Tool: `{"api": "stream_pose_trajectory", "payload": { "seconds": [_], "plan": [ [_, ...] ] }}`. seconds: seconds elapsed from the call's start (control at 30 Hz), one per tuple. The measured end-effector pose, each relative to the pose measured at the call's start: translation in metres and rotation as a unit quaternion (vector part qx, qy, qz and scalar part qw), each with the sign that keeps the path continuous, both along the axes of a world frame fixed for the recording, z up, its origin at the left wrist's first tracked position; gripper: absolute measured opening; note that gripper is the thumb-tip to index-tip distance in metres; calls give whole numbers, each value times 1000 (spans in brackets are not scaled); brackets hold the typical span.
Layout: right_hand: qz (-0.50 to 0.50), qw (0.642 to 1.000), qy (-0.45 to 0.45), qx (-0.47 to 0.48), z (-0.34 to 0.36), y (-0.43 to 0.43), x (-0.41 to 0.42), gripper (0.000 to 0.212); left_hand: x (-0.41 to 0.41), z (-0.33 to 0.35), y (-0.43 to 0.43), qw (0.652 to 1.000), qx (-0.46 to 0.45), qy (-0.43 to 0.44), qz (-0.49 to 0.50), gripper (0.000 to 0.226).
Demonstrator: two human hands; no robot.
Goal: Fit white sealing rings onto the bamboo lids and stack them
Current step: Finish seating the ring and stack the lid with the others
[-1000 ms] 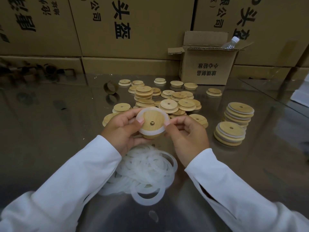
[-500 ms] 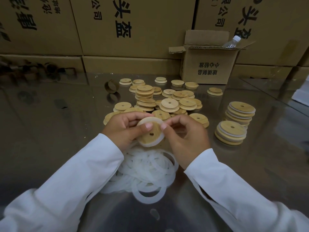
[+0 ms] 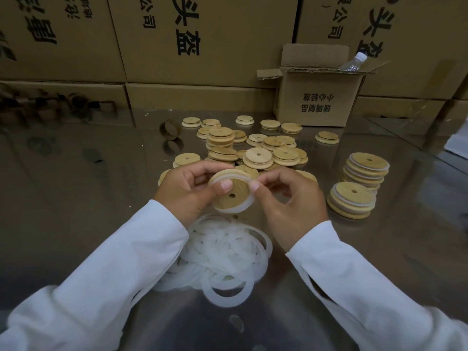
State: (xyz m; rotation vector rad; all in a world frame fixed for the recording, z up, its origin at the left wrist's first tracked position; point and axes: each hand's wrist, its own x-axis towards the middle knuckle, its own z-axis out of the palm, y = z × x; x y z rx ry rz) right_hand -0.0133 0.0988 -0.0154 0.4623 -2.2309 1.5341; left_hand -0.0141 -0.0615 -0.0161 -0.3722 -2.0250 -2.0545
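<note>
Clamped from both sides on a tilted bamboo lid (image 3: 225,202) with left grip (image 3: 184,191) and right grip (image 3: 291,201), thumbs curled onto a white sealing ring (image 3: 235,211), seemingly only half seated. Held just above loose rings (image 3: 222,252) heaped on the bench (image 3: 76,198). Beyond, bare lids (image 3: 258,158); to the right, ringed stacks (image 3: 352,198). In the open carton (image 3: 319,97), only a bottle (image 3: 353,62) top visible. Wrists bent inward, sleeves cut off below.

Both forearms, in white sleeves (image 3: 101,274), reach in from the lower corners and meet at the middle. The left hand (image 3: 184,191) curls its fingers (image 3: 202,171) round the left edge of a bamboo lid (image 3: 231,197), thumb pressed flat on its face. The right hand (image 3: 291,198) pinches the lid's upper right rim with thumb and forefinger, its other fingers loosely curled.
</note>
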Motion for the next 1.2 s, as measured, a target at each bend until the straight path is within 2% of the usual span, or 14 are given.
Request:
{"api": "stream_pose_trajectory", "payload": {
  "seconds": [0.3,0.47,0.77,1.2],
  "plan": [
    [-15,1000,-14,4,-10,-7,3,7,-3,-3,-1,999,39,-33,20,30],
    [-40,999,-7,-35,-9,-6,2,9,-3,-5,-1,998,43,-46,2,27],
    [13,983,-125,-136,-3,0,-5,13,-4,-4,-5,999,27,-38,9,19],
    [47,986,-139,-76,2,5,-7,19,-6,-4,-9,998,36,-42,3,21]
  ]
}}
